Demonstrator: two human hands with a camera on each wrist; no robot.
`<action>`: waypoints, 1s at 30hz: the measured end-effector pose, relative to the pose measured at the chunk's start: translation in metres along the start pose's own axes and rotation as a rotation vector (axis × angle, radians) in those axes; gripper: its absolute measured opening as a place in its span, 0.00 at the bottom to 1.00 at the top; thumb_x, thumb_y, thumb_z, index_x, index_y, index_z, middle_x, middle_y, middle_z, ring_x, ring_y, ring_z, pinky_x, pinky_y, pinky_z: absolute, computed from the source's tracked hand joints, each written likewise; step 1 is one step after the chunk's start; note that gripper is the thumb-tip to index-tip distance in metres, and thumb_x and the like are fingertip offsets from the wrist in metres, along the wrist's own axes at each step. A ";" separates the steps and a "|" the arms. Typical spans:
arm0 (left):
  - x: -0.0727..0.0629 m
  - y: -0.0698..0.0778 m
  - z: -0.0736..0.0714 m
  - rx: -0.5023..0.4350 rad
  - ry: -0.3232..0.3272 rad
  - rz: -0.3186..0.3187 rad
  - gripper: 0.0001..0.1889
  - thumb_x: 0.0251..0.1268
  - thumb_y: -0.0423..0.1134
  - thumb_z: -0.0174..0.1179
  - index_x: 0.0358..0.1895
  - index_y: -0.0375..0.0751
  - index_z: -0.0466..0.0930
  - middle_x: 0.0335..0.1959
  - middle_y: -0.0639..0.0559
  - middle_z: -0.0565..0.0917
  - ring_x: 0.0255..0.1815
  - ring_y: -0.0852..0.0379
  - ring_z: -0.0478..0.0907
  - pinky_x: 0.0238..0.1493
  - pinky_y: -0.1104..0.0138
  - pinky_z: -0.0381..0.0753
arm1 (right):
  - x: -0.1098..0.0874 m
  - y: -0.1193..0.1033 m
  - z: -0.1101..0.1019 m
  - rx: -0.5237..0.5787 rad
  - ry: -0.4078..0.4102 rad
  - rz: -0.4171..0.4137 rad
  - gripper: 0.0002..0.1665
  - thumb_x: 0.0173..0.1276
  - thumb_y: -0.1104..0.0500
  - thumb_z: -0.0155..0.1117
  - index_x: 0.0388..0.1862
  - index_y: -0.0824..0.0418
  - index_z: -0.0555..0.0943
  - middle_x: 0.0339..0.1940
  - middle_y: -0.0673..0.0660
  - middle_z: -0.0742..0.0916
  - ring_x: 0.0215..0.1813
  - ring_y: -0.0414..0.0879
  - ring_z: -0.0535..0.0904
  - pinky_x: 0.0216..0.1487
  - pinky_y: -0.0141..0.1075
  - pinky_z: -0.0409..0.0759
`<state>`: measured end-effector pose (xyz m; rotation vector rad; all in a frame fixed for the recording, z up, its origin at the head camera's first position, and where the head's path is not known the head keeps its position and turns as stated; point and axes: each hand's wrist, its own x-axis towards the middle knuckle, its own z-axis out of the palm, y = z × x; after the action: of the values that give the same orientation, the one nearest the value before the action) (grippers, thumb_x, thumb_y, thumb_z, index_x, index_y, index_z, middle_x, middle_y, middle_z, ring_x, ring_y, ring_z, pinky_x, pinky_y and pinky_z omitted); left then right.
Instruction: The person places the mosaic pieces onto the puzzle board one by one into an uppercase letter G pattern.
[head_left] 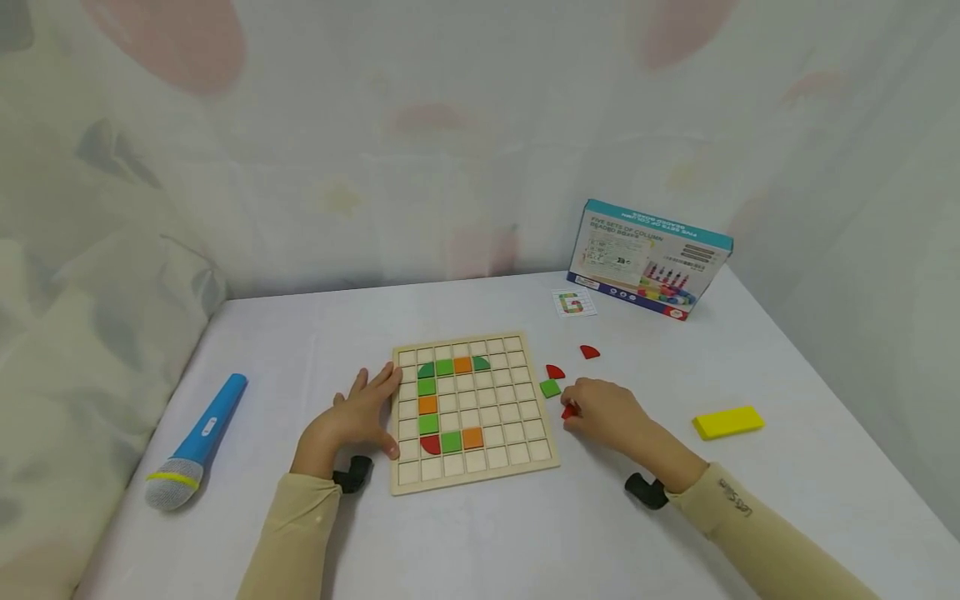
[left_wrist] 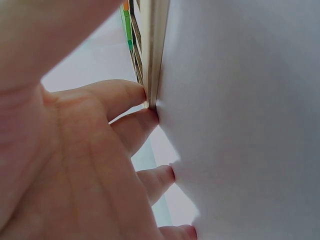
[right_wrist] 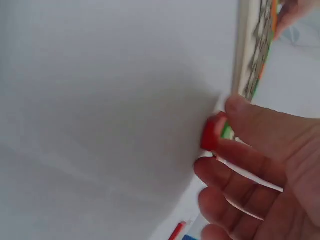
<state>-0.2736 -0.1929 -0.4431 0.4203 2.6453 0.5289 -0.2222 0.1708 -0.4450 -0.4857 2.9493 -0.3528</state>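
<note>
A wooden grid board (head_left: 517, 456) lies in the middle of the table, with green, orange and red tiles set in its cells in a partial ring. At its left edge my left hand (head_left: 358, 417) rests with spread fingers; the left wrist view shows fingertips (left_wrist: 150, 116) against the wooden rim. Right of the board, my right hand (head_left: 606, 412) pinches a red quarter-round tile (right_wrist: 211, 131) between thumb and forefinger, low over the table. Just beyond that hand lie a loose green square tile (head_left: 551, 388) and two red quarter-round tiles, one nearer (head_left: 555, 372) and another farther (head_left: 590, 352).
A small pattern card (head_left: 574, 303) lies near the back, beside a standing cardboard box (head_left: 648, 260). To the right is a yellow block (head_left: 728, 422). A blue toy microphone (head_left: 197, 446) lies at the left. Cloth hangs behind the table.
</note>
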 end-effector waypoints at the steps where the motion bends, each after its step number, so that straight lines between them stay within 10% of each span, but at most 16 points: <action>1: 0.000 0.000 0.000 -0.002 -0.002 0.000 0.70 0.16 0.48 0.79 0.73 0.41 0.45 0.75 0.43 0.41 0.71 0.32 0.30 0.56 0.28 0.36 | -0.001 0.001 -0.001 0.009 -0.004 -0.012 0.18 0.52 0.54 0.73 0.43 0.56 0.83 0.33 0.47 0.79 0.33 0.40 0.72 0.33 0.33 0.75; 6: 0.000 0.001 -0.001 -0.005 -0.008 -0.004 0.70 0.16 0.48 0.79 0.73 0.42 0.45 0.75 0.44 0.40 0.71 0.33 0.30 0.56 0.29 0.35 | -0.003 0.008 -0.001 0.028 -0.036 -0.104 0.19 0.52 0.61 0.72 0.45 0.51 0.83 0.45 0.47 0.79 0.45 0.41 0.74 0.44 0.35 0.78; 20: 0.000 0.000 0.000 0.001 0.002 0.002 0.69 0.17 0.48 0.79 0.73 0.42 0.45 0.75 0.44 0.41 0.71 0.33 0.30 0.56 0.28 0.36 | 0.001 0.004 0.001 -0.021 0.050 -0.109 0.12 0.53 0.55 0.70 0.37 0.54 0.82 0.30 0.44 0.76 0.32 0.38 0.70 0.33 0.31 0.73; 30: -0.001 0.002 -0.001 -0.001 -0.006 -0.007 0.70 0.17 0.47 0.79 0.73 0.42 0.45 0.75 0.44 0.41 0.71 0.33 0.30 0.56 0.28 0.35 | 0.018 -0.050 0.000 -0.027 0.086 -0.252 0.09 0.53 0.55 0.66 0.35 0.53 0.81 0.27 0.42 0.74 0.28 0.37 0.68 0.25 0.26 0.68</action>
<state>-0.2728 -0.1920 -0.4411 0.4110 2.6400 0.5262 -0.2238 0.1193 -0.4346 -0.8708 2.9822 -0.3695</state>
